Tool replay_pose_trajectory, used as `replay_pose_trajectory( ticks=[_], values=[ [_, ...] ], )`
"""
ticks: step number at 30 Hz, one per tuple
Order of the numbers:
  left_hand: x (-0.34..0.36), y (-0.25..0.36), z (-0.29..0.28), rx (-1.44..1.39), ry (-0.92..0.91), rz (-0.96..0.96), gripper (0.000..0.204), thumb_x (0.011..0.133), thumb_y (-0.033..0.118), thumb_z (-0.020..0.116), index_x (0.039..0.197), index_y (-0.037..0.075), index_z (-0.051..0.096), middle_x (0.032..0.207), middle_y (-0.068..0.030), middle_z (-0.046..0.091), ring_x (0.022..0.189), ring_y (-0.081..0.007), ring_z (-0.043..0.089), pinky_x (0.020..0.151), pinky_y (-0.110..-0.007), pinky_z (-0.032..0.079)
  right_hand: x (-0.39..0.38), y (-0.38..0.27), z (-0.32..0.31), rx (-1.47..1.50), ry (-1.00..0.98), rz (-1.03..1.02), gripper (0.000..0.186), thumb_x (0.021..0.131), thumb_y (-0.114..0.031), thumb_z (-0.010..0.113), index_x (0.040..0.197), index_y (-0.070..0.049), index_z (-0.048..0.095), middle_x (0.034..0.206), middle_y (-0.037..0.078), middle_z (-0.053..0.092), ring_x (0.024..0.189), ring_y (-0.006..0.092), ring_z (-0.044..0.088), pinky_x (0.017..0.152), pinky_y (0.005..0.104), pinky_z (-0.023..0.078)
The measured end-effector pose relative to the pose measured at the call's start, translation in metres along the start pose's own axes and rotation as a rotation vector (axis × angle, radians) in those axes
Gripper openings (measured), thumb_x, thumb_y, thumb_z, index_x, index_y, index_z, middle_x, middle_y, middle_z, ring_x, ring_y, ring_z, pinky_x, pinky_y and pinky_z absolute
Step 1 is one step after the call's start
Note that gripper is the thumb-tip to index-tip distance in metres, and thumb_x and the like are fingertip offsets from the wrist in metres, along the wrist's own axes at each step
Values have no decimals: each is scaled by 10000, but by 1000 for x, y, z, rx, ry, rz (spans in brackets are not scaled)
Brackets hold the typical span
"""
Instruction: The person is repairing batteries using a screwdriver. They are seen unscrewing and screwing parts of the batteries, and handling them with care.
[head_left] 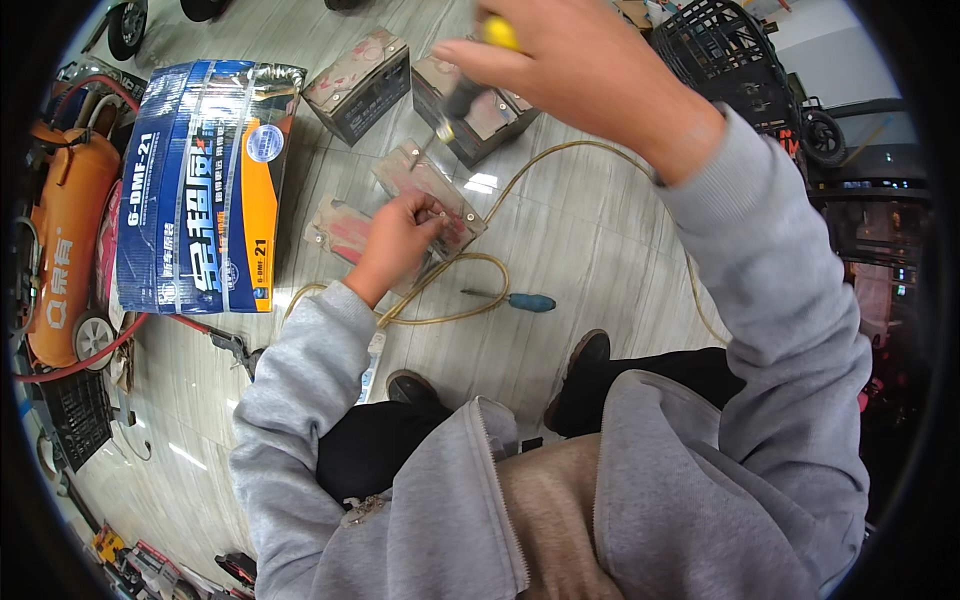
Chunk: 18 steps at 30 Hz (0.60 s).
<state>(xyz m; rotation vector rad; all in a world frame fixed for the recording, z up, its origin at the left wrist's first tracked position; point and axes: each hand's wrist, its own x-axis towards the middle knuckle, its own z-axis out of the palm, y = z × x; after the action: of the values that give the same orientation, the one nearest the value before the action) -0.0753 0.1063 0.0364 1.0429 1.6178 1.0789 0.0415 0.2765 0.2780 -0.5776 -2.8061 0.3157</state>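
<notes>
Over here, the left hand is making a narrow pinch at the top of a dusty battery on the tiled floor; I can't tell whether its fingertips are holding anything. The right hand, raised beyond it, is gripping a blurred yellow object. A blue-handled screwdriver is lying near the looped yellowish hose, closer to the person.

L hand fwd, thumb & fingertips close tog.; R hand farther fwd, thumb out L, fingers prob. curled; L arm & R arm bent.
</notes>
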Motion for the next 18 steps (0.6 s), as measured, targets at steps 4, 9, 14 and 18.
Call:
replay_pose_trajectory(
  ticks=[4,9,14,18],
  values=[
    [3,7,12,217,-12,109,165,844,128,707,923,-8,658,789,-107,693,709,-167,660,648,-309,510,-59,6,-14,138,5,104,210,865,-158,718,936,-24,573,758,85,612,653,147,611,572,287,464],
    [8,3,28,379,8,221,178,827,143,714,946,18,675,848,-147,703,730,-257,685,661,-349,522,-101,20,-18,174,66,117,192,864,-127,716,961,-27,584,757,71,596,619,127,539,558,267,431],
    [11,-2,36,352,27,197,168,824,132,712,956,28,700,864,-140,712,762,-264,698,672,-348,527,-111,26,-12,242,29,111,202,856,-118,719,968,-26,577,786,74,596,654,160,560,576,277,442],
    [13,-3,40,351,63,163,171,820,122,707,970,41,718,871,-137,716,776,-259,704,681,-340,532,-112,28,-2,234,28,67,220,843,-111,729,972,-27,572,806,80,600,671,191,568,594,297,458]
  ],
)
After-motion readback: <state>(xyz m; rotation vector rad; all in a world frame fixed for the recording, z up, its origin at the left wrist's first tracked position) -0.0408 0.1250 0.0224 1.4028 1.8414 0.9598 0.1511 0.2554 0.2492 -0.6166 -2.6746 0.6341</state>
